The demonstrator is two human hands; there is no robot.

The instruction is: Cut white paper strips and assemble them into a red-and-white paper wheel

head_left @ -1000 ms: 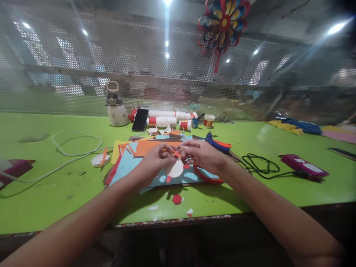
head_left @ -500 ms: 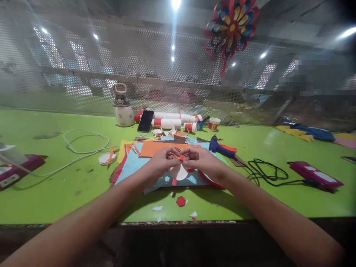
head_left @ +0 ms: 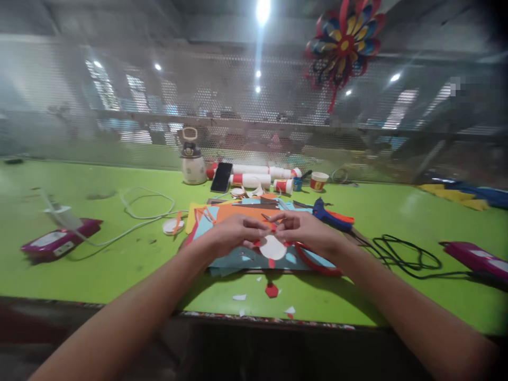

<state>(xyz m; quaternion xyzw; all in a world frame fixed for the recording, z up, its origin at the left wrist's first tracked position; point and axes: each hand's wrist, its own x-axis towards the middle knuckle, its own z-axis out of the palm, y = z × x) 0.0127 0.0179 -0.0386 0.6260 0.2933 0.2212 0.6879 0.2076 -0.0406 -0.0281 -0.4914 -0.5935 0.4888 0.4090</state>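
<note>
Between my two hands is a small white paper disc (head_left: 273,247) with red tabs around its rim. My left hand (head_left: 238,232) is closed at its upper left edge, fingers and thumb pinched together. My right hand (head_left: 305,230) pinches the upper right side, close to a red tab at the top. The fingers partly cover the side tabs. Under the hands lie light blue sheets (head_left: 226,265) and an orange sheet (head_left: 230,212). Red scissors handles (head_left: 317,263) show beneath my right wrist. A red paper hexagon (head_left: 272,290) rests on the green table in front.
A blue glue gun (head_left: 327,216) lies right of the sheets, near a black cable (head_left: 408,254). Purple power strips (head_left: 63,241) sit at both sides. Behind are a phone (head_left: 221,177), a bottle (head_left: 193,164), stacked paper cups (head_left: 251,181) and a single cup (head_left: 318,181).
The view has swung left, so the scene sits further right. My fingers have shifted slightly on the disc, and more of its white face and red tabs show.
</note>
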